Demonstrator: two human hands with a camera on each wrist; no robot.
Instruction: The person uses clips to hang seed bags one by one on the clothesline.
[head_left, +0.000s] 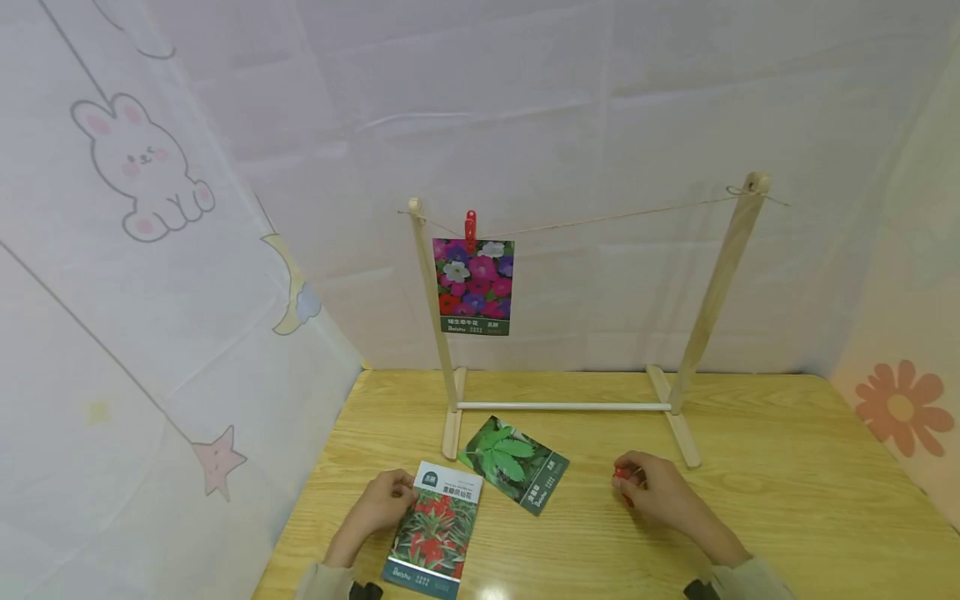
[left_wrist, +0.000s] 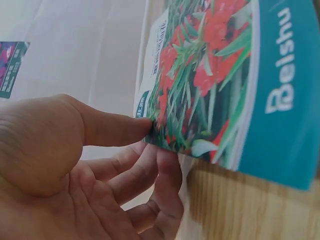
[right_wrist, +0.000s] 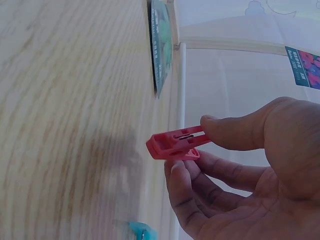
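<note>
My left hand (head_left: 388, 500) pinches the left edge of a seed packet (head_left: 437, 529) with red flowers between thumb and fingers, as the left wrist view shows. On the right, my right hand (head_left: 660, 490) holds a red clothespin (right_wrist: 175, 144) above the table, thumb on one side and fingers beneath. Flat on the wood between the hands lies a green-leaf seed packet (head_left: 513, 462), turned at an angle and close to the red-flower one. A packet of colourful petunias (head_left: 474, 287) hangs from the string, gripped by another red clothespin (head_left: 470, 227).
A wooden stand has a left post (head_left: 435, 308), a right post (head_left: 720, 292) and a white crossbar (head_left: 562, 406). Its string (head_left: 615, 217) spans the post tops. Printed cloth (head_left: 562, 108) encloses the table (head_left: 787, 467). A small teal object (right_wrist: 142, 231) is partly seen in the right wrist view.
</note>
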